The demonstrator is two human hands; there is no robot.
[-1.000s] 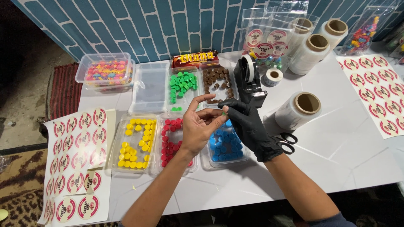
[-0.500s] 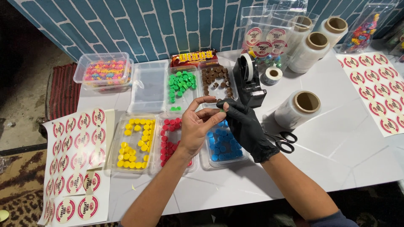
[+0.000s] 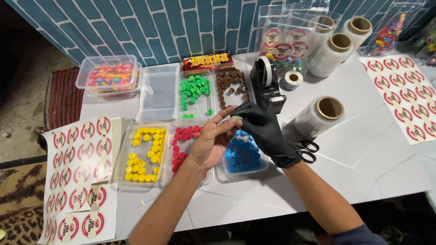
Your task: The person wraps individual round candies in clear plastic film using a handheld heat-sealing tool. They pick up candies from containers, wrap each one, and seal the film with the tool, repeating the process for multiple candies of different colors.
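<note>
My bare left hand (image 3: 211, 143) and my black-gloved right hand (image 3: 265, 131) meet fingertip to fingertip above two clear trays. A small green candy piece (image 3: 238, 118) is pinched where the fingers of both hands touch. Under the hands are the tray of red pieces (image 3: 190, 183) and the tray of blue pieces (image 3: 245, 174). Just beyond them are the tray of green pieces (image 3: 200, 109) and the tray of brown pieces (image 3: 231, 100). A tray of yellow pieces (image 3: 120, 154) lies to the left of my left hand.
A black tape dispenser (image 3: 268, 86), a small tape roll (image 3: 290, 80), three rolls of clear film (image 3: 320, 115), and scissors (image 3: 309, 149) lie to the right. Round-sticker sheets lie at the left (image 3: 77, 172) and right (image 3: 404, 100). At the back are an empty clear tray (image 3: 159, 93), a tub of mixed candies (image 3: 109, 77) and a wrapped bar (image 3: 206, 60).
My left fingers, spread a second ago, have closed in against the gloved fingertips. Both hands stay over the same trays.
</note>
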